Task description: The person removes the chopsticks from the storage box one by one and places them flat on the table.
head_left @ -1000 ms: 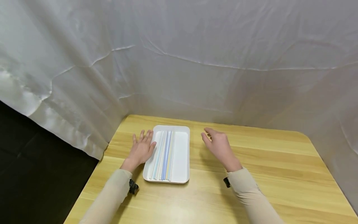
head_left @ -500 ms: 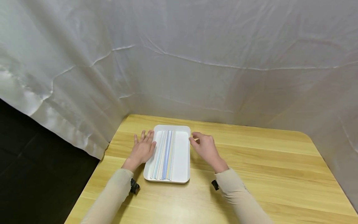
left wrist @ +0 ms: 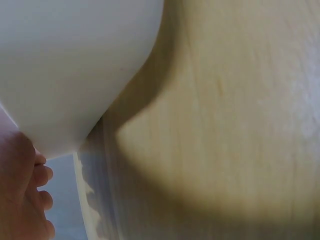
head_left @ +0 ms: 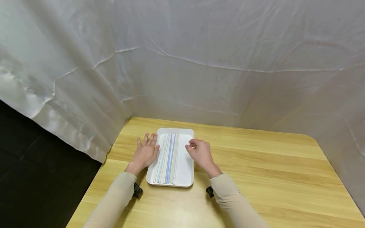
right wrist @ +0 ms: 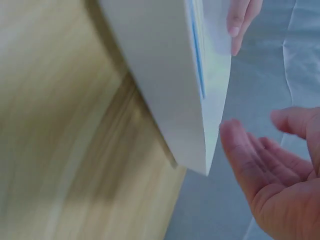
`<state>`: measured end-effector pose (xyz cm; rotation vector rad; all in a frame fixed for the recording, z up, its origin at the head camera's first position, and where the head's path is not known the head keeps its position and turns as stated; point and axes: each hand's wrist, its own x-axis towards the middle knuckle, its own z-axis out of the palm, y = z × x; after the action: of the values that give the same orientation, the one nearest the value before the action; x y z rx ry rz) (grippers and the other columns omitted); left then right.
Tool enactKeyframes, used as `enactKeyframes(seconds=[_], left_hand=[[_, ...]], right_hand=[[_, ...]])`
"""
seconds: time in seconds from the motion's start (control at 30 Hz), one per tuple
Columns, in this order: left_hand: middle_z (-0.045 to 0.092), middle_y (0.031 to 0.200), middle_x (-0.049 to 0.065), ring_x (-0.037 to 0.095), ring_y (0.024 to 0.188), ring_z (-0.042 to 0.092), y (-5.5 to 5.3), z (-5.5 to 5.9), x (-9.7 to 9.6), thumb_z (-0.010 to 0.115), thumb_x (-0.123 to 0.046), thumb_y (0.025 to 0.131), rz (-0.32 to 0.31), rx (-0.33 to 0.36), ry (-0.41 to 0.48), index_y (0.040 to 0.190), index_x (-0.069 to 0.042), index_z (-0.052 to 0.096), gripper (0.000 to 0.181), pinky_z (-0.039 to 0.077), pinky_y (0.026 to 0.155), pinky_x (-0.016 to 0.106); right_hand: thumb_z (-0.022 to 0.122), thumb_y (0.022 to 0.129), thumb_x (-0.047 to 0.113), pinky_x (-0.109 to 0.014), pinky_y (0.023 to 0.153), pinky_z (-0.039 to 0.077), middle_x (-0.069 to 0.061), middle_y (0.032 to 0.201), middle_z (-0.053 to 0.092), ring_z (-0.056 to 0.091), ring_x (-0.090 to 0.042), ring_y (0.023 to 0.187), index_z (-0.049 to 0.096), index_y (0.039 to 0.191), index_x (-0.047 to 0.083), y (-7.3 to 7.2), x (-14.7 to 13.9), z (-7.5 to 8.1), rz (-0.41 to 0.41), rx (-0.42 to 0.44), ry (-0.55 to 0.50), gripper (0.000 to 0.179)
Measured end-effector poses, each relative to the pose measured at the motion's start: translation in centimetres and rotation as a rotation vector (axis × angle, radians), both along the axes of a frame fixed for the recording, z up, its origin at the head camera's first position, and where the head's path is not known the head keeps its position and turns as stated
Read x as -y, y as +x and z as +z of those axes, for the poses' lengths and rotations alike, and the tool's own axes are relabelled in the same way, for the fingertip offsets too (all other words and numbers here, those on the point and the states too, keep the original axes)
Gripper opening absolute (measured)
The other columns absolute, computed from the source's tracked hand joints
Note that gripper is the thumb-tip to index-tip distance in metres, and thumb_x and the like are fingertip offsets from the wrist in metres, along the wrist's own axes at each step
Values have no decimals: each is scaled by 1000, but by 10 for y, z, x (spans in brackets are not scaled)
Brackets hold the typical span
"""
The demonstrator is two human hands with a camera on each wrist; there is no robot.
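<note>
A shallow white tray [head_left: 184,171] lies on the table, with several long thin pastel sticks [head_left: 168,158] side by side in its left and middle part. They are blue, yellow, whitish and pale aqua; whether they are straws or rods I cannot tell. My left hand [head_left: 144,154] rests at the tray's left rim with its fingers spread. In the left wrist view that hand [left wrist: 22,185] is partly seen by the tray's wall [left wrist: 75,85]. My right hand [head_left: 200,153] hovers over the tray's right edge. Its thumb and fingers [right wrist: 240,155] are apart, holding nothing, in the right wrist view.
A wooden table [head_left: 271,177] extends far to the right of the tray. Pale satin curtain [head_left: 199,88] hangs behind the table and along its left side. Dark floor [head_left: 42,177] shows past the left table edge. A small black device [head_left: 137,190] sits at the left wrist.
My right hand has come leftward from beside the tray to above its right edge, its fingers drawing nearer the thumb. The left hand, tray and sticks stay put.
</note>
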<state>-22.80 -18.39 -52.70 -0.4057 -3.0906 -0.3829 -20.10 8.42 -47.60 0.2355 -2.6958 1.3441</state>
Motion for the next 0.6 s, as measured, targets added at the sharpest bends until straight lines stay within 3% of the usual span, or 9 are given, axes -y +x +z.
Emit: enactKeyframes(seconds=[0.17,0.4,0.6], left_hand=[[28,172,21,49,161,17,1,-1,-1,33,-37,114,-9,-17,3,166,1,23,65,5,126,76],[29,172,20,48,161,18,0,0,-1,31,-38,115,-1,-16,-5,166,0,23,64,6,126,75],[29,172,19,46,161,19,0,0,-1,30,-40,115,-1,-12,-9,166,-1,23,65,9,126,75]], right_hand=[[76,94,12,-30,63,60,-15,92,80,74,-19,70,77,110,-7,0,11,-4,-44,68,-44,25],[75,94,7,-23,55,56,-20,94,79,72,-17,58,72,119,-13,4,24,-8,-4,166,-113,32],[76,91,6,-28,65,60,-21,94,79,75,-22,69,73,117,-12,8,34,-14,15,160,-58,32]])
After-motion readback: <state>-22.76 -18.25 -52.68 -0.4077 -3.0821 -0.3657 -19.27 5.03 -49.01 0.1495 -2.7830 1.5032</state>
